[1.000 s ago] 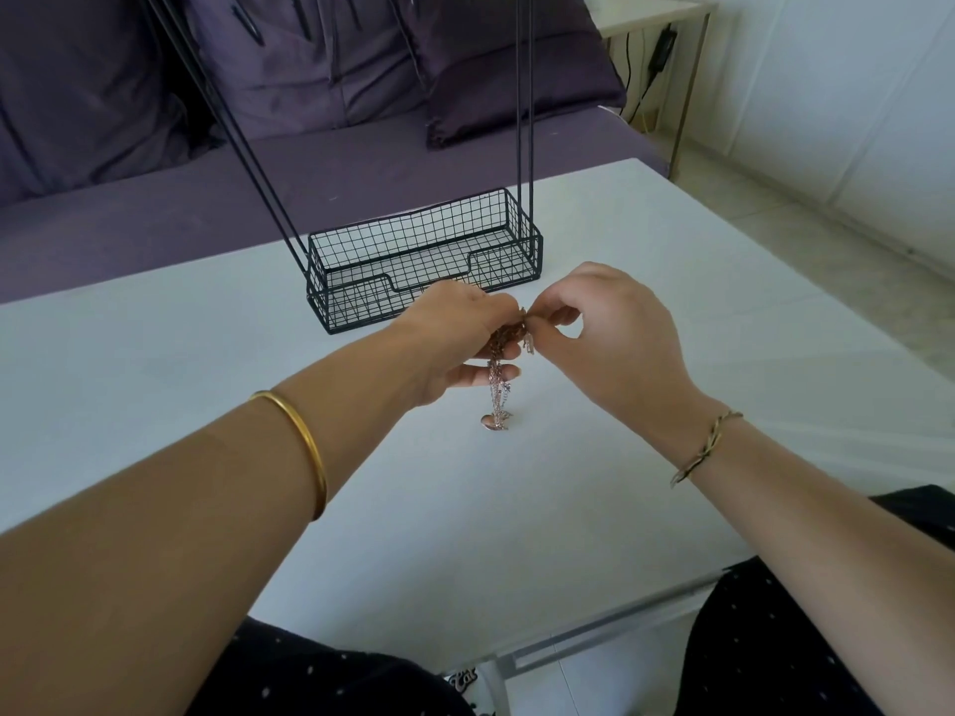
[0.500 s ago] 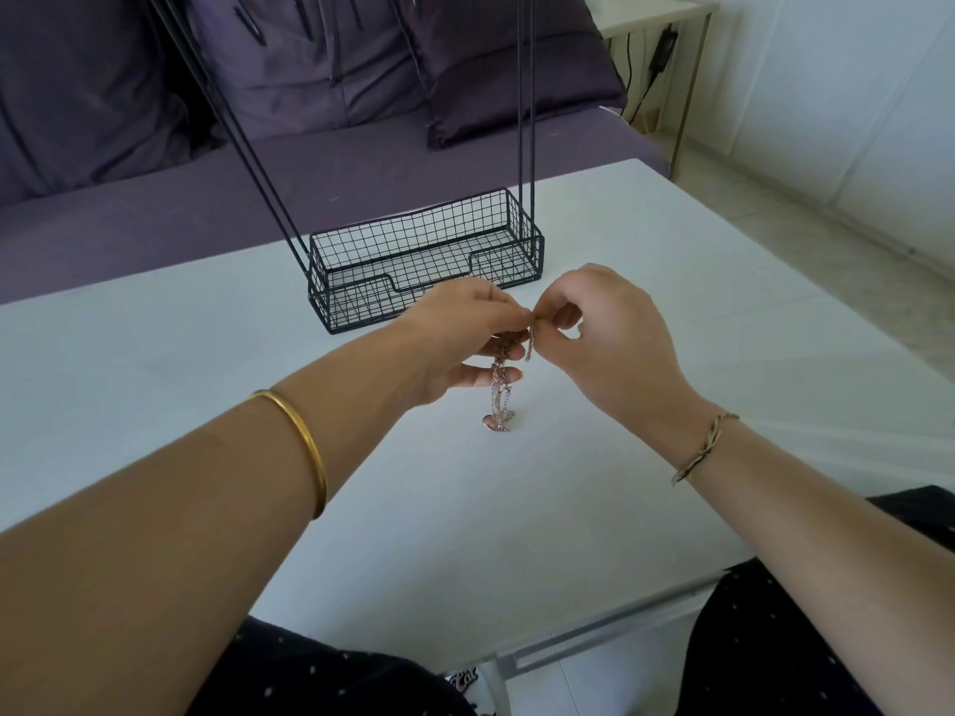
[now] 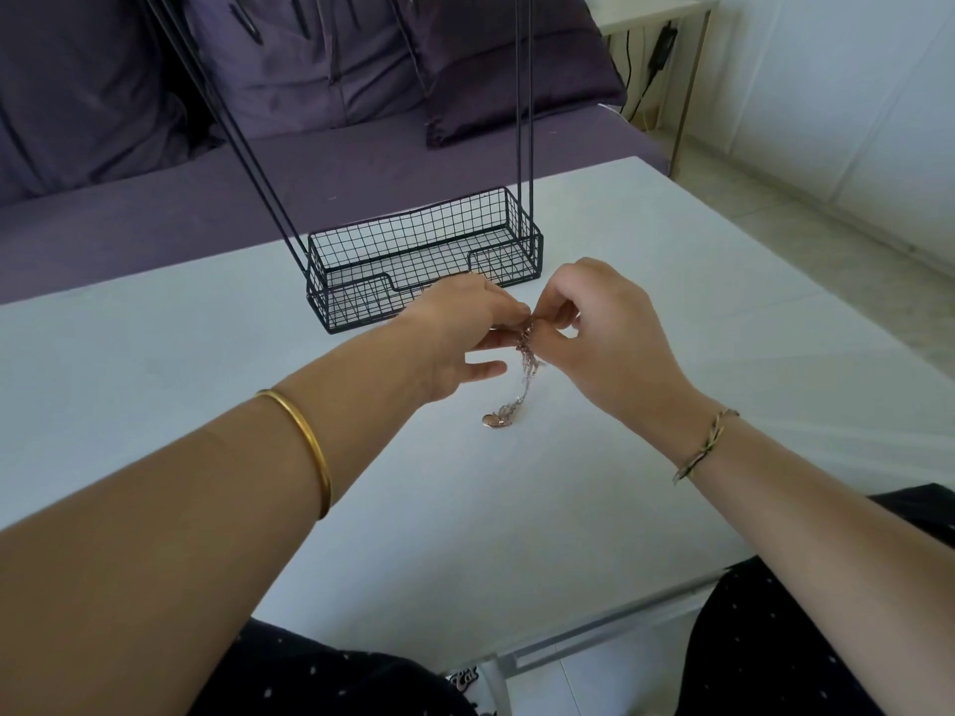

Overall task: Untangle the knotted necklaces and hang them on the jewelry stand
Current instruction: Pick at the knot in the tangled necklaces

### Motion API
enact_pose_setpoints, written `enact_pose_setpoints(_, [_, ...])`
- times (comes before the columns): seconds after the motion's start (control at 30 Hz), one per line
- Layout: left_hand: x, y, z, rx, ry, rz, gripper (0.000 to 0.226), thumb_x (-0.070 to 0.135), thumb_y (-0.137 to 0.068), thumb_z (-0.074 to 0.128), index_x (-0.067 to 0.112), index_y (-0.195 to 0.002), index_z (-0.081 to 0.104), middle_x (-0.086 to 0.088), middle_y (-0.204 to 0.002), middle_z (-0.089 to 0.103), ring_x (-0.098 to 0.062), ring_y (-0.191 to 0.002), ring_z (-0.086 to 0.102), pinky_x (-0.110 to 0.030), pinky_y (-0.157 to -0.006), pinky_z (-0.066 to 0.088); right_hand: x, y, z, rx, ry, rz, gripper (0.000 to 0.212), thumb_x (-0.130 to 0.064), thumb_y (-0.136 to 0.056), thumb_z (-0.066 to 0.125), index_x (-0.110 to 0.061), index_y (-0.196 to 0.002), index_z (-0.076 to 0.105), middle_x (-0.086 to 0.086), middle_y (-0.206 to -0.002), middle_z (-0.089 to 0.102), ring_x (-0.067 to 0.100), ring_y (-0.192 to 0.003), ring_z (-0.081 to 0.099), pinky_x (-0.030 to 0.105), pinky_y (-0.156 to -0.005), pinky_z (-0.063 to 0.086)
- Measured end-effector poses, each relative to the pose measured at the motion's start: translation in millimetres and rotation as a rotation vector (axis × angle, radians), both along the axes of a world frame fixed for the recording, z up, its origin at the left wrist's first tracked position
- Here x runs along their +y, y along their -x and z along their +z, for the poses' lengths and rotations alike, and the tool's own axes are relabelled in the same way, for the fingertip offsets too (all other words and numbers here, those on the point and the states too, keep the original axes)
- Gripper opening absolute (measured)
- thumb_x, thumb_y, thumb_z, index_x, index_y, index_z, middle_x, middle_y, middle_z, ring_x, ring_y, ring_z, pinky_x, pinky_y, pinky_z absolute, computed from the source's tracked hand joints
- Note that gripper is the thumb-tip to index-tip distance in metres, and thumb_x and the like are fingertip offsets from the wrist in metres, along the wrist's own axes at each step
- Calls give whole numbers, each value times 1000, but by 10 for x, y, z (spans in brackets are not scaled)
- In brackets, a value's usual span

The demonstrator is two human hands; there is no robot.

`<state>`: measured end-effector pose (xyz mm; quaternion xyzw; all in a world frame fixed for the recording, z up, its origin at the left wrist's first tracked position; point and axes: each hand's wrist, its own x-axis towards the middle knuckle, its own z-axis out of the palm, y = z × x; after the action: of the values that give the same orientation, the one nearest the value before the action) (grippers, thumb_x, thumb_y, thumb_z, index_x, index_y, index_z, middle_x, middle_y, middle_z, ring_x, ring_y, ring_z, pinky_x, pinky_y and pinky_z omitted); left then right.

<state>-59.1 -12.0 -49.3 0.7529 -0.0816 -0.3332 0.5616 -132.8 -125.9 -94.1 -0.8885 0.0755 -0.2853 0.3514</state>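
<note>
Our left hand (image 3: 460, 343) and right hand (image 3: 610, 343) still pinch the knotted necklaces (image 3: 522, 374), strands below our fingers (image 3: 509, 307) now slanting looser, so we're untangling slowly, nothing hung yet.

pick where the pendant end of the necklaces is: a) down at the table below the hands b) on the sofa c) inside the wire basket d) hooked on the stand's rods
A: the necklaces hang from the pinch of the left hand and right hand, and the pendant sits low at the table, on the near side of the basket.
</note>
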Motion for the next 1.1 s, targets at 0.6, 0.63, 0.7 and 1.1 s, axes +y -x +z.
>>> enact_pose_setpoints(0.6, [81, -63, 22, -133, -74, 8, 15, 9, -88, 66, 17, -79, 57, -1, -82, 67, -11, -73, 61, -29, -76, 49, 31, 27, 65, 38, -192, -7, 9, -10, -81, 65, -19, -82, 68, -4, -81, 65, 10, -76, 60, 24, -70, 50])
enact_pose_setpoints(0.63, [78, -57, 24, -135, -73, -1, 14, 9, -88, 66, 17, -79, 57, 0, -80, 67, -10, -71, 61, -28, -76, 49, 30, 30, 67, 33, -172, -12, 8, -11, -82, 65, -18, -82, 69, -3, -83, 65, 12, -78, 61, 29, -72, 51])
enact_pose_setpoints(0.7, [71, -46, 28, -140, -72, -11, 14, 9, -88, 66, 16, -80, 56, 1, -75, 67, -9, -67, 62, -28, -76, 49, 28, 29, 66, 31, -122, -14, 7, -12, -82, 64, -16, -82, 70, -1, -85, 65, 14, -79, 61, 37, -73, 52])
enact_pose_setpoints(1.1, [34, -2, 48, -96, -87, 5, 18, 9, -87, 65, 17, -76, 53, 1, -73, 69, -11, -70, 66, -30, -77, 48, 65, -5, -7, -117, 449, -196, 5, -18, -69, 60, -13, -66, 61, 0, -68, 57, 23, -62, 56, 26, -58, 30])
